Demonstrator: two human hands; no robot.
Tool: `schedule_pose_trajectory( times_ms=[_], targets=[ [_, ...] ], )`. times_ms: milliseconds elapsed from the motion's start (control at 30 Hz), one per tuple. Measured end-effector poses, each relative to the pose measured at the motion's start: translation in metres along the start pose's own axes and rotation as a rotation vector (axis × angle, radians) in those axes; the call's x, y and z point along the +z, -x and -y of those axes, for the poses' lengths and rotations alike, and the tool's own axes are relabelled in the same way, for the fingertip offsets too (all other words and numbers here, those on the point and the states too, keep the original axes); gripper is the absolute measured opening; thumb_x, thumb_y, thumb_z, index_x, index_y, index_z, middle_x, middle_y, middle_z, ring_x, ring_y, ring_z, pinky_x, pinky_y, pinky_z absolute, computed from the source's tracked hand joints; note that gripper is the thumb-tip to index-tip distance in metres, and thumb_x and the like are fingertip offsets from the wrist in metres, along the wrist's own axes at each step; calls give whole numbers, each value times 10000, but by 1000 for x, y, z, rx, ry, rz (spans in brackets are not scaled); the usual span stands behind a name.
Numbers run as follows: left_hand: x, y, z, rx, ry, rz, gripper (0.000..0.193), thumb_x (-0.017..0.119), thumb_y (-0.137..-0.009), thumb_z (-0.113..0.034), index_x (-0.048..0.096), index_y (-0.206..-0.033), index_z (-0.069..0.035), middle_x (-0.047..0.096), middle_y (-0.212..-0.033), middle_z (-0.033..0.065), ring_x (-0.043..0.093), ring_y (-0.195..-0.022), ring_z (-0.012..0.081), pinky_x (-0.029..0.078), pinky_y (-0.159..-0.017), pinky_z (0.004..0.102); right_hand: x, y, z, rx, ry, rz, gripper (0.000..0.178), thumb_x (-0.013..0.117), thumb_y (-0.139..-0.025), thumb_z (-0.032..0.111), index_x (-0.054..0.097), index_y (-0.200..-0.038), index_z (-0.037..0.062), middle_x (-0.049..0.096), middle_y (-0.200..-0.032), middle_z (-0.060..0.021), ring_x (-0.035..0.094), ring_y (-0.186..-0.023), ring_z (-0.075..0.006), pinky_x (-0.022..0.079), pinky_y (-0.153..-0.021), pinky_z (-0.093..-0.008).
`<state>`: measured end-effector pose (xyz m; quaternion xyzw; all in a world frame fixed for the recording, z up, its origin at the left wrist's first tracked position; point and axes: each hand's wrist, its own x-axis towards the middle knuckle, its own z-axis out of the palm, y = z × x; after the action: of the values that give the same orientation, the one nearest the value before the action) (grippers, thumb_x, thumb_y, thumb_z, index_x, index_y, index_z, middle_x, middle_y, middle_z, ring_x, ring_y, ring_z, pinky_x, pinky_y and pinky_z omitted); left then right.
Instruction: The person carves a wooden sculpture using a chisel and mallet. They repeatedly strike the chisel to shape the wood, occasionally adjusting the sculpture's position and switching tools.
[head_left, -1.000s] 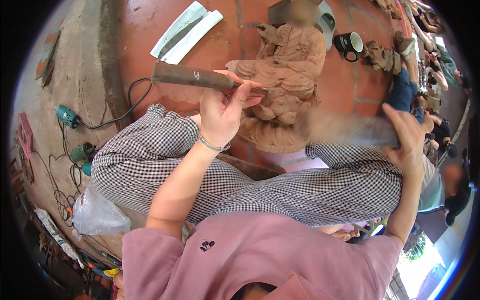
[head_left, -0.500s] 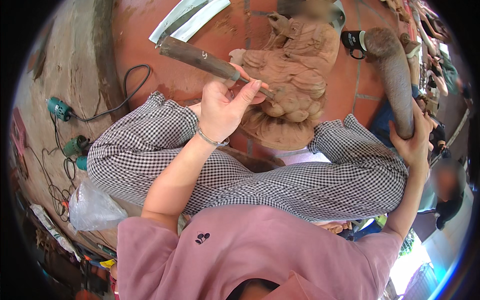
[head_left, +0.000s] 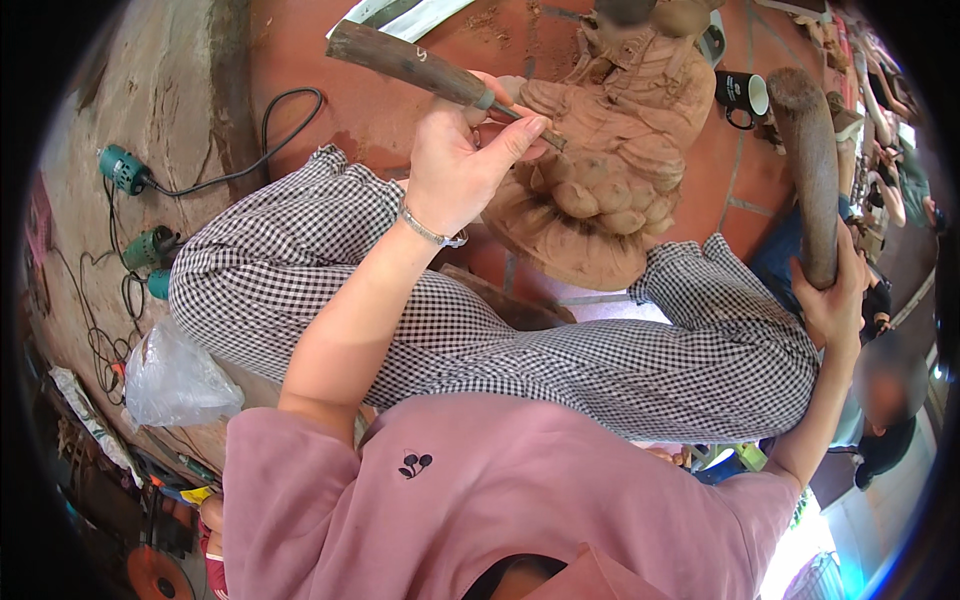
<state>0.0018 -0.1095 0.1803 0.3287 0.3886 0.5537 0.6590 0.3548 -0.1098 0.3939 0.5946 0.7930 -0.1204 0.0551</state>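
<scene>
My left hand is closed round the thin metal shank of a chisel. Its thick wooden handle slants up to the left. The chisel's tip lies at the side of a brown carved wooden figure, just above its rounded, petal-like bumps. The figure rests on the floor between my legs, its fluted base toward me. Off to the right, my right hand grips the narrow end of a club-shaped wooden mallet. The mallet stands nearly upright, its worn, thicker end away from me and apart from the chisel.
A black mug stands between figure and mallet. Green power tools with dark cords lie on a large wooden slab at left, near a clear plastic bag. White sheets lie on the red tiles. Other people sit at far right.
The whole view has shifted a little. My left hand and the chisel have moved slightly away from me along the figure. The mallet appears more upright, still in my right hand.
</scene>
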Motion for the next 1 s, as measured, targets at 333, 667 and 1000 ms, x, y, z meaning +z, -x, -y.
schedule_pose_trajectory(
  times_ms=[333, 667, 1000],
  targets=[
    [-12, -11, -8, 17, -36, -5, 180, 644, -946, -39, 513, -1028, 54, 674, -969, 136, 704, -915, 214, 640, -773, 329, 1, 2, -1, 47, -6, -13, 701, 716, -692, 26, 524, -1366, 12, 691, -1138, -164, 686, -1067, -278, 504, -932, -357],
    [-11, -11, -13, 9, 64, -53, 152, 619, -961, -34, 487, -998, 32, 676, -986, 190, 711, -915, 244, 644, -772, 356, 0, 1, 2, -40, 44, -13, 713, 726, -678, 7, 526, -1362, 8, 688, -1162, -176, 686, -1071, -298, 499, -939, -358],
    [18, 19, -8, -72, -61, 316, 195, 603, -959, 6, 463, -1090, -26, 653, -1013, 123, 691, -1000, 217, 616, -809, 291, -1, -2, 9, -109, -23, -16, 661, 695, -708, -8, 535, -1348, 16, 672, -1191, -175, 668, -1118, -318, 503, -946, -355]
  ],
)
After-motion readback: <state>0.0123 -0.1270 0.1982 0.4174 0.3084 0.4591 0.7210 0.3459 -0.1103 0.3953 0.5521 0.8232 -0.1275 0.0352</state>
